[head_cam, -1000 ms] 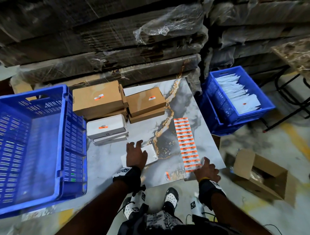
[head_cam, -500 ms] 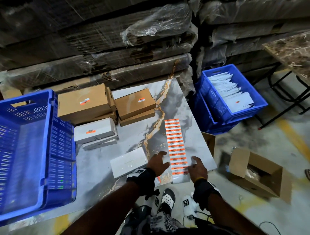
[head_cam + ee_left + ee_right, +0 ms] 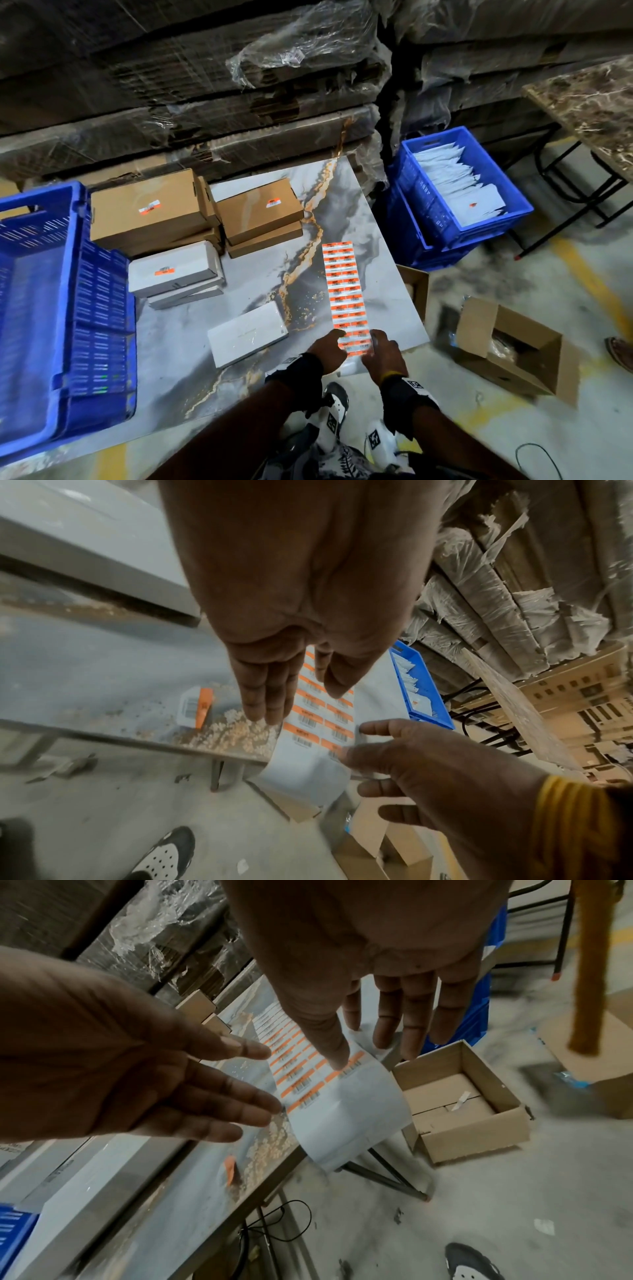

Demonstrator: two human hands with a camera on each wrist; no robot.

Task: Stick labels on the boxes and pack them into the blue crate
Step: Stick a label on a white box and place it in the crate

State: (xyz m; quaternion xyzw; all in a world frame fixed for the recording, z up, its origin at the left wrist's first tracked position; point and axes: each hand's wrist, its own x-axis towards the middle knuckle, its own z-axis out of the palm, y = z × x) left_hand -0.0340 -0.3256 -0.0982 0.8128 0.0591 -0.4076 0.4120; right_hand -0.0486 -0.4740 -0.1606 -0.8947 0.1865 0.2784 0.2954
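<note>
A long sheet of orange-and-white labels (image 3: 345, 291) lies on the marble table (image 3: 359, 212), its blank near end curling over the front edge. My left hand (image 3: 334, 341) hovers with straight fingers over the sheet's near end (image 3: 308, 718). My right hand (image 3: 376, 342) has its fingers spread, and its thumb rests on one of the last labels (image 3: 349, 1066). A plain white box (image 3: 248, 331) lies left of my hands. The blue crate (image 3: 73, 308) stands at the table's left.
Brown boxes (image 3: 144, 209) (image 3: 260, 210) and a white box (image 3: 173, 267), each with a label, are stacked at the back. A loose label (image 3: 196, 710) lies by the front edge. On the floor: a second blue crate (image 3: 428, 219) with white packets, open cartons (image 3: 510, 346) (image 3: 455, 1093).
My left hand left the plain white box and moved right to the near end of the label sheet. My right hand stayed at that end.
</note>
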